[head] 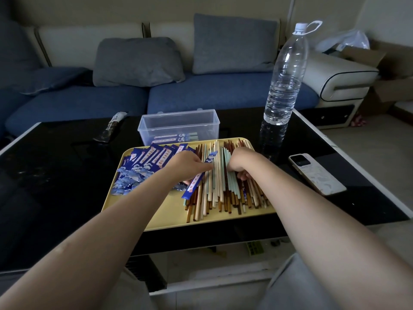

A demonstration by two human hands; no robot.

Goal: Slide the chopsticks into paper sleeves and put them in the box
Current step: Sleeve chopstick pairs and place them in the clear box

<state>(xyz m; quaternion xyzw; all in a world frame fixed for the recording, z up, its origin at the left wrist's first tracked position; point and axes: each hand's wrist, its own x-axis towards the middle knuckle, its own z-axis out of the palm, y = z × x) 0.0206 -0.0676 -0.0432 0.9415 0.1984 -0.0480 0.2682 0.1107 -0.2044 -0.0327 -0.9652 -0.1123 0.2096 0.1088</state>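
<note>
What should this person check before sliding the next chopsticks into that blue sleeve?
1. Sleeve in hand: ok, the left hand holds a blue paper sleeve.
2. Chopsticks picked: cannot tell, the right hand curls into the chopstick pile.
3. Sleeve mouth open: cannot tell.
4. Clear box open: ok, sleeved pairs already inside.
5. Spare sleeves: ok, fanned on the yellow tray.

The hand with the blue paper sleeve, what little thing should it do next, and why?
Probably carry it to the clear box. The left hand holds a blue sleeve with a green chopstick end poking out below, so it looks filled. The box behind the yellow tray already holds a few. The right hand is in the loose chopsticks.
</note>
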